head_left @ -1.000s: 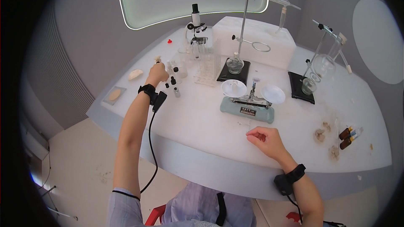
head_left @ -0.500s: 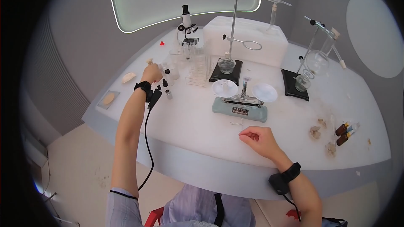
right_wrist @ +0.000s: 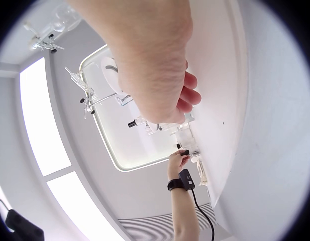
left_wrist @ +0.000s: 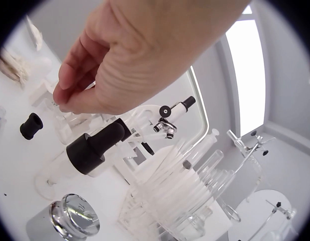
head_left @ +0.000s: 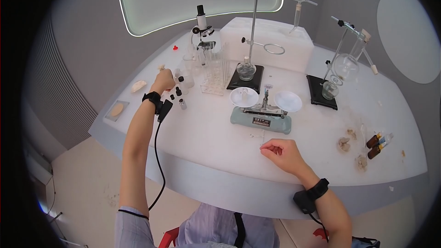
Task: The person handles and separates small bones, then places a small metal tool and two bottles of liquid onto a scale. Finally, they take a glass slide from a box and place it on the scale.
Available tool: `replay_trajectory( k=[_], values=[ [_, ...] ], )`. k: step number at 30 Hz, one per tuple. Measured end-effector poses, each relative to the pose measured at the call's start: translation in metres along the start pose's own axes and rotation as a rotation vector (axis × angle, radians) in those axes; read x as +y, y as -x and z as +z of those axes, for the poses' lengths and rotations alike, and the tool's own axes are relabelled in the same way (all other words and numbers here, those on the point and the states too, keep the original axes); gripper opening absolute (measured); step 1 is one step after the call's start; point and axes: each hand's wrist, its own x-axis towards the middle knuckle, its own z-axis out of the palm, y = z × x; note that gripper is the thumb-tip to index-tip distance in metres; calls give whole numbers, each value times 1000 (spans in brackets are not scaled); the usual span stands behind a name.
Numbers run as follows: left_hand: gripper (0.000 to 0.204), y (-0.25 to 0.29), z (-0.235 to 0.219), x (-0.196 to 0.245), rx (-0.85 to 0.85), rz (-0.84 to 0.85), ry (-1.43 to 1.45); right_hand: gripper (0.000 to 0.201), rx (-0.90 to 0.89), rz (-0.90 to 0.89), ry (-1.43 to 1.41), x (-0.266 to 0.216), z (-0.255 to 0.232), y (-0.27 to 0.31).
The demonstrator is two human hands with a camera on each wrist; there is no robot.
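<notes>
My left hand (head_left: pixel 164 81) is over the small bottles at the left of the table, fingers curled. In the left wrist view its thumb and fingertips (left_wrist: pixel 69 100) come together right at some clear glassware; I cannot tell whether they pinch anything. Close by stand a dropper bottle with a black rubber top (left_wrist: pixel 89 153), a glass bottle with a shiny stopper (left_wrist: pixel 79 213) and a loose black cap (left_wrist: pixel 30 125). My right hand (head_left: pixel 284 154) rests near the table's front, fingers loosely curled and holding nothing visible. Just beyond it sits a green balance scale (head_left: pixel 261 120) with two white pans.
A test tube rack (head_left: pixel 212 87), microscope (head_left: pixel 202 30) and flask on a black stand (head_left: pixel 246 71) stand behind. Farther right are a second stand (head_left: pixel 322 93), brown bottles (head_left: pixel 374 147) and pale crumbly lumps (head_left: pixel 344 144). At far left lies a pale piece (head_left: pixel 138 86).
The head view has turned slightly, so the whole scene sits farther left. Both hands stay at nearly the same places over the table.
</notes>
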Motion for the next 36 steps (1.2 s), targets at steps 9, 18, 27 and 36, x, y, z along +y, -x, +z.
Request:
replay_trajectory(
  k=[9,18,27,36],
  values=[
    [6,-3,15,-23,304,256,60,14,-2,-12,14,1,0,0],
    [12,58,-15,4,125,176,-30,15,-5,11,-16,-1,1,0],
    [15,45,7,0,96,95,-99,13,-4,-13,-30,1,0,0],
    [14,42,8,-1,26,60,-97,15,-1,-4,8,2,-1,0]
  ],
)
